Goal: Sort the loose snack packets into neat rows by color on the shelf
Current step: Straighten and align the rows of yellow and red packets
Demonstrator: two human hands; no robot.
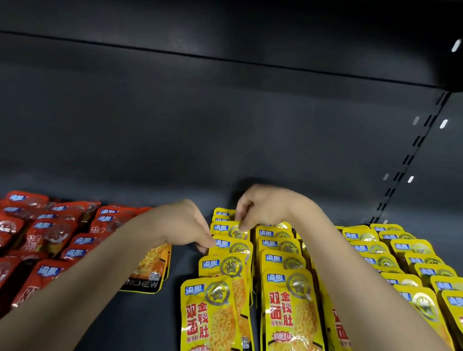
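Yellow snack packets [286, 309] lie in several overlapping rows on the right half of the dark shelf [165, 314]. Red packets [10, 234] lie loosely piled on the left. My right hand [261, 206] reaches to the back of the leftmost yellow row [221, 262] and pinches the top edge of a yellow packet [233, 228] there. My left hand [191, 226] touches the left edge of that same row, fingertips against a packet. A lone yellow packet [150, 270] lies under my left forearm, between the red pile and the yellow rows.
The shelf's dark back panel [201, 127] rises right behind the packets. A slotted upright [409, 160] stands at the right. A strip of bare shelf runs between the lone yellow packet and the yellow rows.
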